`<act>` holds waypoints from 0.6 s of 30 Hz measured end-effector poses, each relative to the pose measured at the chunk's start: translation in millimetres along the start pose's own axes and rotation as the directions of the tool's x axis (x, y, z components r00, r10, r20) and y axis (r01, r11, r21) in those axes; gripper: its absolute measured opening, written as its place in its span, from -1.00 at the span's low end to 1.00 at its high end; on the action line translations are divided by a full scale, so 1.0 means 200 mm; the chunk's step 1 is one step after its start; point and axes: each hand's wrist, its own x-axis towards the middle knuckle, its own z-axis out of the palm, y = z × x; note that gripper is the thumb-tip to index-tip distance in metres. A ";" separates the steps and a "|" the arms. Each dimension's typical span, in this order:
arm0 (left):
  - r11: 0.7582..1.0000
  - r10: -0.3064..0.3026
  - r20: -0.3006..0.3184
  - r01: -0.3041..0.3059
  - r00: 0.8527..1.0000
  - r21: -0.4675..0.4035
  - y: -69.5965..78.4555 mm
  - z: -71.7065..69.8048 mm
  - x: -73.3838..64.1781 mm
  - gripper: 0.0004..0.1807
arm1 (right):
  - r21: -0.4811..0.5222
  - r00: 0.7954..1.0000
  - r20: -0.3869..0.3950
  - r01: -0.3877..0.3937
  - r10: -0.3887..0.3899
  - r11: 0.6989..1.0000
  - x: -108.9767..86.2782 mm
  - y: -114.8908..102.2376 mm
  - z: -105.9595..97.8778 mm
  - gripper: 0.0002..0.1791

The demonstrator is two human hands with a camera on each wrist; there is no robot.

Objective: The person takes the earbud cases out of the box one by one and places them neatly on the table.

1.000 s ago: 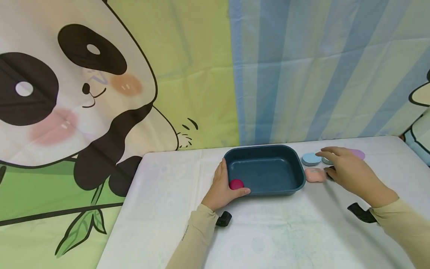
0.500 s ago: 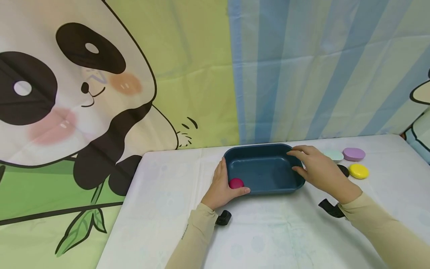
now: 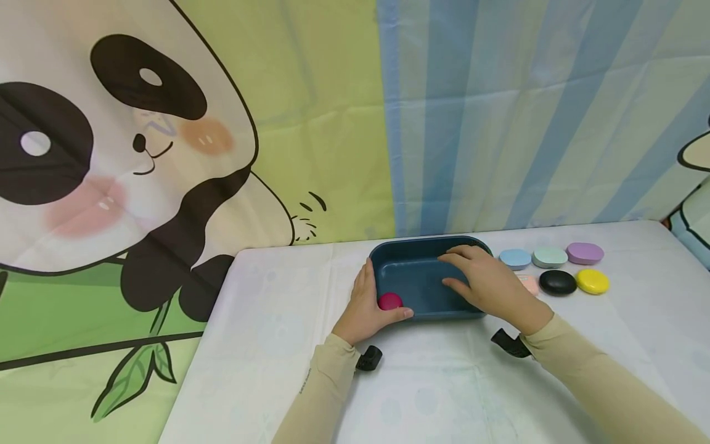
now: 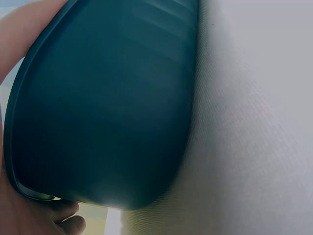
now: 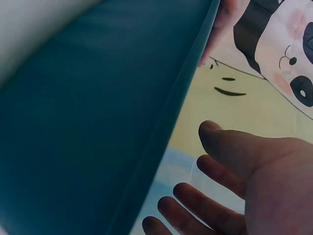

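Observation:
A dark blue rectangular plastic basin (image 3: 427, 320) stands on the white-covered table. My left hand (image 3: 368, 308) holds its near left corner, the thumb along the front rim and the fingers along the left side. In the left wrist view, the basin's outer wall (image 4: 107, 107) fills much of the picture. A small round magenta object (image 3: 391, 301) lies inside, beside the left thumb. My right hand (image 3: 488, 280) hovers over the right half of the basin, fingers spread and bent a little. The right wrist view shows nothing between its thumb and fingers.
Right of the basin lie small rounded objects in two rows: light blue (image 3: 515, 259), mint (image 3: 550, 257) and purple (image 3: 585, 253) at the back; pink (image 3: 529, 284), partly hidden by the right hand, black (image 3: 558, 282) and yellow (image 3: 593, 281) in front. A printed panda curtain (image 3: 322, 123) hangs behind.
My right hand has moved left, from above the small rounded objects to over the basin, uncovering most of them. The left hand and the basin have stayed in place.

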 end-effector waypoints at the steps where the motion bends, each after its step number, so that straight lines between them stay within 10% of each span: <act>1: 1.000 -0.001 0.001 0.001 1.000 -0.003 0.00 0.00 0.00 0.42 | 0.004 1.000 0.004 0.002 -0.002 1.000 0.01 -0.01 0.01 -0.50; 18: 1.000 0.001 0.010 -0.001 1.000 -0.024 -0.01 0.01 0.01 0.43 | 0.114 0.992 0.125 -0.016 0.001 0.993 0.16 -0.17 0.16 -0.47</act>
